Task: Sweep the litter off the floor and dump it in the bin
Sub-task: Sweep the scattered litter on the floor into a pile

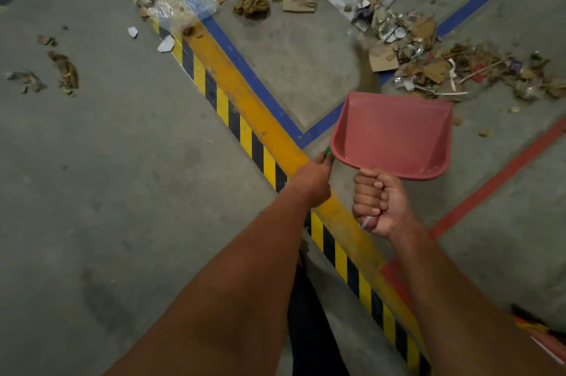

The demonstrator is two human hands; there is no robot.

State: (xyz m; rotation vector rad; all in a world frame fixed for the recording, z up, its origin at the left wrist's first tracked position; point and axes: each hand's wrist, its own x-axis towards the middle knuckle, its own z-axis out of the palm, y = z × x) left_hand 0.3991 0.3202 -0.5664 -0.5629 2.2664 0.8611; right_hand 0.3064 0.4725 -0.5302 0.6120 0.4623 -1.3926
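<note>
A person's right hand (378, 204) has its fingers wrapped tightly around the handle of a pink dustpan (395, 133), held above a grey concrete floor (107, 176) with its open edge toward 12 o'clock. The left hand (311, 178) grips a green handle (327, 151), likely a broom; most of it is hidden behind the dustpan, and a brownish blur near 12 o'clock of the pan is hard to make out. The main litter pile (428, 54) of cardboard scraps, paper and plastic lies at 1 o'clock, just beyond the pan's edge. Smaller scraps (62, 69) sit at 10 o'clock, with open floor between. A yellow-and-black striped line (242, 118) runs diagonally under both arms. The bin is not visible.
</note>
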